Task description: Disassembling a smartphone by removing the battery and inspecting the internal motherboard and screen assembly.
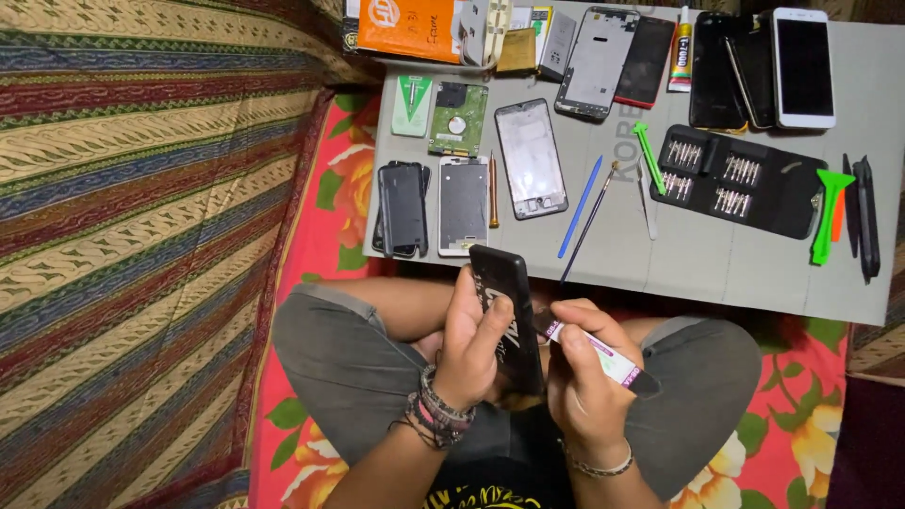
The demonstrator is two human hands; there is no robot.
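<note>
**Phone in hand over your lap**

Your left hand [476, 344] grips a black phone [509, 316], tilted upright above your crossed legs. Its glossy dark face carries pale markings. Your right hand [584, 377] closes around a white tube [603, 356], tip touching the phone's edge.

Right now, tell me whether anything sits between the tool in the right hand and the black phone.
Nothing visible does. The left hand holds the black phone and the right hand brings the white tool straight to its edge.

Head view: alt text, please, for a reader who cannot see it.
A seated person's left hand holds a black phone while the right hand grips a small tube against it. Ahead, a grey mat carries phone parts and tools.
</note>
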